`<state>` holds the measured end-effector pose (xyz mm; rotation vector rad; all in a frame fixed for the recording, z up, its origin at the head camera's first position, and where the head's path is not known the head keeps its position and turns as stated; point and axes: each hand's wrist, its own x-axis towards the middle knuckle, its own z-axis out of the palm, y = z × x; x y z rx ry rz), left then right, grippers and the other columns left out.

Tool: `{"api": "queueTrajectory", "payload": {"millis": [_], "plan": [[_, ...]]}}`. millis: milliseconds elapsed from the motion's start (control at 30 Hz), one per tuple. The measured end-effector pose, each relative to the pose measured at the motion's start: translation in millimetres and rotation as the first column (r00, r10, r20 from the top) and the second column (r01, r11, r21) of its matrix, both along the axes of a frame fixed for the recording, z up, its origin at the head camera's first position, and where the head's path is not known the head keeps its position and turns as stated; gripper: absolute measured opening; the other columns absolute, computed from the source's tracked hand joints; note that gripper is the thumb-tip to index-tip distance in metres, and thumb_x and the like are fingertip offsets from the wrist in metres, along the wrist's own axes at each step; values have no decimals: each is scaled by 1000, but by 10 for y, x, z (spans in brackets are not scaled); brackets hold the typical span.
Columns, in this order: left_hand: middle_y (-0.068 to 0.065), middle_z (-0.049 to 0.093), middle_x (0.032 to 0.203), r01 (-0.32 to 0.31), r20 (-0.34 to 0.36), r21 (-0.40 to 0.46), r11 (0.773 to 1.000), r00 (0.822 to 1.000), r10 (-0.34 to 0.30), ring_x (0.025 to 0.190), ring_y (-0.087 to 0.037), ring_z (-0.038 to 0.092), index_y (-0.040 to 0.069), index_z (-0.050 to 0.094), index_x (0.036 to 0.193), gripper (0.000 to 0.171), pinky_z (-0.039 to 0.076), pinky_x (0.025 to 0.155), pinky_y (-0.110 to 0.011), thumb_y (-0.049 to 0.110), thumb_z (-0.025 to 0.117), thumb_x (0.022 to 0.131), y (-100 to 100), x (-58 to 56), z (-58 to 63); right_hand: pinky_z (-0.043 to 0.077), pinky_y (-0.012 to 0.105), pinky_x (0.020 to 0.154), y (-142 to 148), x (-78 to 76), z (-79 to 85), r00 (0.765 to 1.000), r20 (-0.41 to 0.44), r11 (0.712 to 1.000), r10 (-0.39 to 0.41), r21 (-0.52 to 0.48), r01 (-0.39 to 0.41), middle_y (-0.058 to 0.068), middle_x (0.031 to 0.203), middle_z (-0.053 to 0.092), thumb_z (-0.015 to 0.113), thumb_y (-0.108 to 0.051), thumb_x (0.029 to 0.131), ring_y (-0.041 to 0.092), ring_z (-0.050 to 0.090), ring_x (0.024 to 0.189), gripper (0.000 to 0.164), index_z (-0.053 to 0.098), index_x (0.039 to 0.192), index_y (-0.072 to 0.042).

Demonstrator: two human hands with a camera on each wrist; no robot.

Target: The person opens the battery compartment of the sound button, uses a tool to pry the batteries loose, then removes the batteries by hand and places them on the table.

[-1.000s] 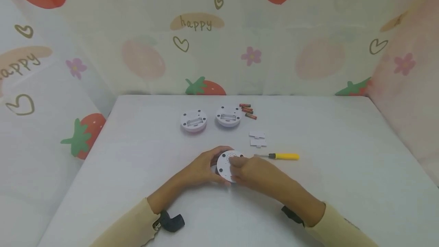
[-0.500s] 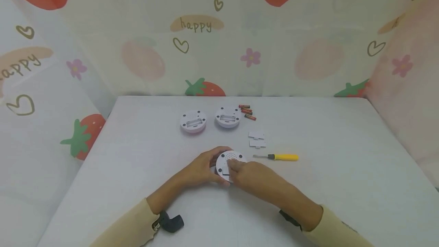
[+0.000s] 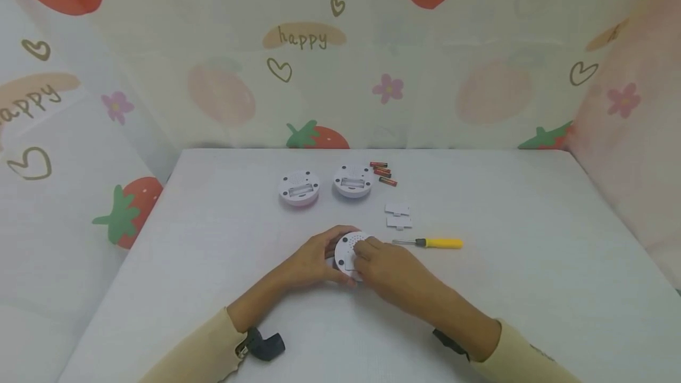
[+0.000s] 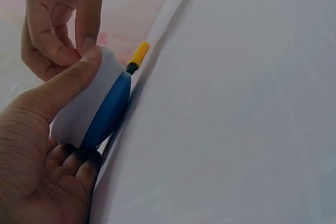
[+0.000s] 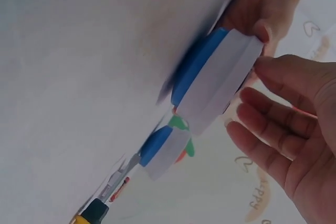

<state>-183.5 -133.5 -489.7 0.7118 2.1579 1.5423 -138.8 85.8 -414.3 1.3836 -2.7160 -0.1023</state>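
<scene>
My left hand (image 3: 310, 262) grips the rim of a round white device (image 3: 344, 251), thumb on the near side and fingers on the far side. The device lies underside up, with small holes and dark feet showing; its lower part is blue (image 4: 110, 111) in the left wrist view. My right hand (image 3: 396, 270) is over its right half, fingers bent. In the right wrist view the thumb (image 5: 270, 69) touches the underside's edge, while the other fingers are spread apart from it. Part of a battery cover (image 3: 349, 262) shows beside the right fingertips; the rest is hidden.
Two similar devices, left (image 3: 299, 189) and right (image 3: 353, 183), lie behind with bare battery slots. Several batteries (image 3: 388, 181) are beside the right one. Two loose white covers (image 3: 399, 222) and a yellow-handled screwdriver (image 3: 444, 243) lie to the right on the white table (image 3: 532, 265).
The right fingers have shifted slightly and bent more on the device. Part of the cover, hidden a second ago, shows now. The left hand has stayed in place.
</scene>
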Motion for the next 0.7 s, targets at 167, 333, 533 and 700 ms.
{"api": "queueTrajectory", "payload": {"millis": [167, 333, 533, 700], "plan": [[5, 56, 144, -12, 10, 5, 1000, 1000, 12, 134, -12, 52, 18, 45, 150, 96, 43, 112, -32, 18, 96, 69, 5, 2, -2, 55, 33, 97, -20, 13, -11, 1000, 5, 996, -11, 83, 10, 3, 116, 65, 75, -17, 93, 19, 60, 109, 22, 72, 113, -10], [3, 55, 145, -19, 21, 2, 1000, 1000, 19, 135, -14, 52, 20, 45, 150, 96, 42, 113, -32, 16, 95, 69, 6, 7, -3, 51, 37, 104, -17, 9, 1, 1000, 20, 993, 4, 122, -6, 6, 120, 66, 72, -17, 95, 23, 60, 119, 25, 70, 118, -8], [3, 55, 145, -21, 15, 8, 1000, 1000, 21, 135, -16, 52, 20, 45, 150, 96, 43, 113, -34, 19, 95, 69, 4, 8, 1, 52, 35, 103, -11, 4, 18, 1000, 26, 992, -1, 130, -3, 5, 118, 67, 73, -17, 94, 21, 61, 115, 25, 70, 118, -9], [2, 56, 145, -32, 9, -6, 999, 999, 32, 135, -17, 53, 20, 45, 150, 96, 43, 113, -34, 23, 95, 69, 6, 2, 3, 54, 31, 93, -14, 16, 16, 1000, -13, 993, 1, 116, 0, 3, 111, 68, 76, -17, 92, 19, 63, 108, 22, 71, 113, -11]]}}
